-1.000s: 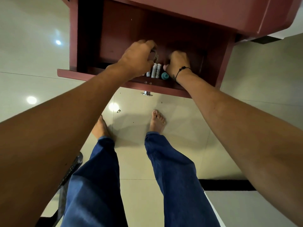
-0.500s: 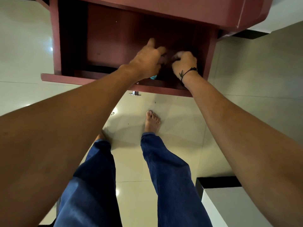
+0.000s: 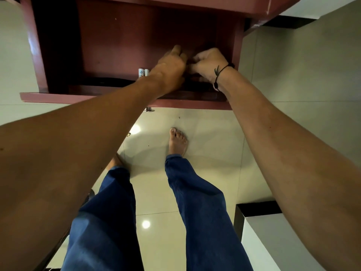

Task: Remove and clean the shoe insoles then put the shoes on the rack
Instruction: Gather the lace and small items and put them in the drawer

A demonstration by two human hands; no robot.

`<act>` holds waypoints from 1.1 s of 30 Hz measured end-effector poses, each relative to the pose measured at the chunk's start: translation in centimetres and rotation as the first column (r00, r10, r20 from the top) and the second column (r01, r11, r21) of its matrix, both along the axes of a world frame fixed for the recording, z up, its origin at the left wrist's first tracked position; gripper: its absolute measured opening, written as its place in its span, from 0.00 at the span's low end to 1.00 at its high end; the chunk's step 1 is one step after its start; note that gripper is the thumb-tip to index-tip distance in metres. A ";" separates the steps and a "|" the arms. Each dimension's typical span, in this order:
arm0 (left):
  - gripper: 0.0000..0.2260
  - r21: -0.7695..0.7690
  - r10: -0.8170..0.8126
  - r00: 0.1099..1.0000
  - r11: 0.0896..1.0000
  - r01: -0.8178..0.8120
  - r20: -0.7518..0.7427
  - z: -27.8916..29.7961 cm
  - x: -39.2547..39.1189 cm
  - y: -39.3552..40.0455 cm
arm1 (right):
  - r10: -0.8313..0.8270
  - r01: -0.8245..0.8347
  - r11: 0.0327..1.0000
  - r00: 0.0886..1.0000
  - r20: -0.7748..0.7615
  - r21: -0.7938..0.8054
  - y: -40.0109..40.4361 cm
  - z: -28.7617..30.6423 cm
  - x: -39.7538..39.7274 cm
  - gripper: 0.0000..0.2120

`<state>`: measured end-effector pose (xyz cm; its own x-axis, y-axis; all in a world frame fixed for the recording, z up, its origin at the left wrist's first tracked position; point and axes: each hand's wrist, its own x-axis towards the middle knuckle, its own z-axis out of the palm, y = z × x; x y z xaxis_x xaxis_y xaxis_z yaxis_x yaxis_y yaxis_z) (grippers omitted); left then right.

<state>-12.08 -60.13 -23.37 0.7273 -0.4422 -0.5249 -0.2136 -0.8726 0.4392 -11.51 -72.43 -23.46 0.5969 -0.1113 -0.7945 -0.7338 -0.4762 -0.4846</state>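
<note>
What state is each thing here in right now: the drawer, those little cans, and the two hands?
Drawer: pulled open, both hands reaching inside.
Cans: two, lying side by side in the drawer, untouched.
Left hand: in the drawer with fingers curled; what it holds, if anything, is hidden.
Right hand: fingers curled, meeting the left hand; any grip is hidden.
Cord: tied round the right wrist.

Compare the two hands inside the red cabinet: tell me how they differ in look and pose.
The left hand shows its back, one finger pointing deeper in; the right hand is bunched, fingers curled. The right wrist wears a black cord; the left wrist is bare. Both meet inside the red cabinet; what they handle is hidden.
</note>
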 end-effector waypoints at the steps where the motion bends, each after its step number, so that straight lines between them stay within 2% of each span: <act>1: 0.21 -0.013 -0.001 1.000 1.000 0.001 0.010 0.0 0.0 0.0 | 0.067 -0.065 0.996 0.997 0.025 -0.054 0.0 0.1 0.0 0.14; 4: 0.19 -0.054 0.060 0.998 0.997 -0.058 0.035 0.1 0.2 0.0 | 0.123 -0.107 0.969 0.991 0.054 -0.225 -0.1 -0.7 0.2 0.14; 7: 0.20 -0.068 0.185 0.982 0.981 -0.182 0.041 0.4 0.3 0.9 | 0.091 -0.092 0.966 0.996 -0.018 -0.243 0.7 -1.4 0.0 0.15; 10: 0.19 -0.099 0.278 0.960 0.957 -0.274 0.025 0.5 0.3 2.3 | 0.234 -0.246 0.930 0.969 -0.077 -0.274 1.6 -2.0 -0.2 0.16; 15: 0.18 -0.105 0.315 0.949 0.944 -0.314 -0.003 0.4 -0.2 3.8 | 0.335 -0.332 0.865 0.940 -0.059 -0.377 2.4 -2.1 0.2 0.16; 21: 0.17 -0.137 0.364 0.931 0.922 -0.362 -0.014 0.9 -0.5 4.4 | 0.430 -0.429 0.803 0.898 -0.096 -0.415 2.8 -1.9 0.1 0.17; 24: 0.15 -0.156 0.382 0.924 0.914 -0.375 0.023 1.4 -0.7 4.9 | 0.417 -0.421 0.796 0.902 -0.110 -0.436 2.8 -1.5 -0.2 0.16; 26: 0.16 -0.177 0.422 0.906 0.895 -0.410 0.039 2.0 -0.8 5.3 | 0.351 -0.340 0.817 0.934 -0.065 -0.465 2.8 -0.7 -0.5 0.14; 29: 0.16 -0.225 0.483 0.874 0.860 -0.458 0.064 3.5 -1.5 5.9 | 0.242 -0.179 0.877 0.966 0.087 -0.446 3.1 1.8 -1.6 0.12; 33: 0.16 -0.320 0.611 0.782 0.770 -0.553 0.120 6.8 -4.5 7.3 | 0.296 -0.152 0.909 0.891 0.344 -0.388 5.9 7.5 -5.1 0.12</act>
<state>-16.56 -52.83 -16.61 0.9642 0.0078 -0.2651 0.1889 -0.7216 0.6661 -16.60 -66.50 -15.92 0.8884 -0.1580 -0.4311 -0.3747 -0.7921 -0.4819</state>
